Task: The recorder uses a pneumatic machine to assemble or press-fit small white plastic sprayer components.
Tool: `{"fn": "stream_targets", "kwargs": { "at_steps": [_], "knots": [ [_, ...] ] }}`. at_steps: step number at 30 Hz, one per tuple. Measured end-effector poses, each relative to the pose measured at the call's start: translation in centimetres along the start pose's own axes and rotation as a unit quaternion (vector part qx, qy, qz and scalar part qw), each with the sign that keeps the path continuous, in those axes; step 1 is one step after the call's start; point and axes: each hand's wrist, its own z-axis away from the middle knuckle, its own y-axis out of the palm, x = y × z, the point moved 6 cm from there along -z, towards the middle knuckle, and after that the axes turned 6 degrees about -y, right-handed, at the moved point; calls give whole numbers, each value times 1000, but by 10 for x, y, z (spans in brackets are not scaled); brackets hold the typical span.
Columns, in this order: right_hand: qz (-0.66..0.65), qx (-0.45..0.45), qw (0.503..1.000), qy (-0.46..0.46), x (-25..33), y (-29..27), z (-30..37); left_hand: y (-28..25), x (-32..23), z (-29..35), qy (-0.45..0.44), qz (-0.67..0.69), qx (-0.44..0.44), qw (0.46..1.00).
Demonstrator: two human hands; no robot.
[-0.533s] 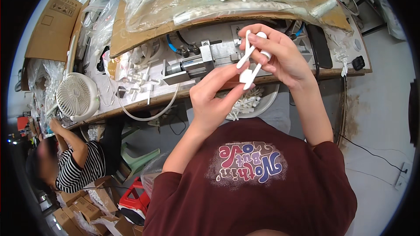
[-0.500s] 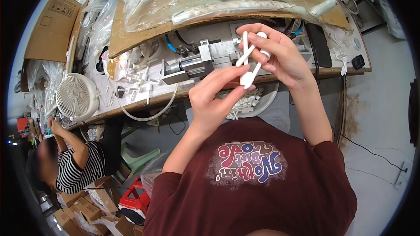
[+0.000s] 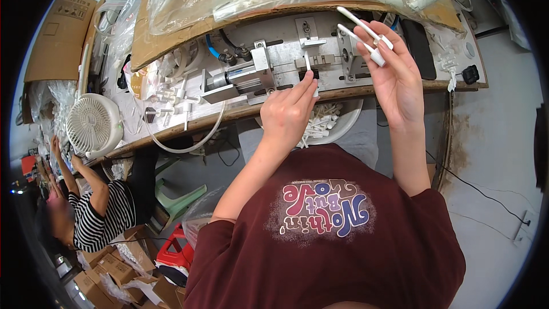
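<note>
My left hand (image 3: 289, 109) is closed on a white plastic rod piece (image 3: 307, 62), its narrow end pointing away from me. It holds this piece at the front of a metal clamping fixture (image 3: 314, 60) on the bench; whether the piece touches the fixture I cannot tell. Raised to the right, my right hand (image 3: 397, 77) pinches white rod pieces with wider capped ends (image 3: 377, 57); at least two show, with stems pointing up and left. Below the bench edge, several similar white pieces (image 3: 321, 123) lie in a white basin (image 3: 358, 121).
A metal cylinder (image 3: 237, 80) with hoses adjoins the fixture. Behind it, cardboard (image 3: 143, 40) and plastic film hold more white pieces. A white fan (image 3: 94, 125) stands left, a black phone-like slab (image 3: 418, 51) right. A co-worker in a striped shirt (image 3: 106, 217) sits at the left.
My hands have moved apart. The left has carried one white piece to the fixture, while the right has shifted right with the others. The co-worker's arms have moved.
</note>
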Motion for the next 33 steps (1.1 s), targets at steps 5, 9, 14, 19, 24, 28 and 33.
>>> {"fn": "stream_targets", "kwargs": {
  "at_steps": [5,9,14,19,24,28,33],
  "knots": [
    [59,2,997,-49,6,9,9,0,0,-10,-2,-15,11,1000],
    [103,-4,992,-68,6,5,8,1,-3,-10,-17,-31,27,999],
    [135,-3,985,-111,13,3,9,2,-2,-10,-18,-33,22,999],
    [155,0,979,-134,10,2,9,3,-1,-9,-19,-29,11,999],
    [155,3,976,-152,7,2,14,2,-2,-10,-30,-32,24,999],
    [161,10,976,-146,-3,13,25,-2,-1,-12,-21,1,21,1000],
    [147,72,982,-96,-34,23,42,-29,-24,-26,-73,302,-23,950]
  ]
}}
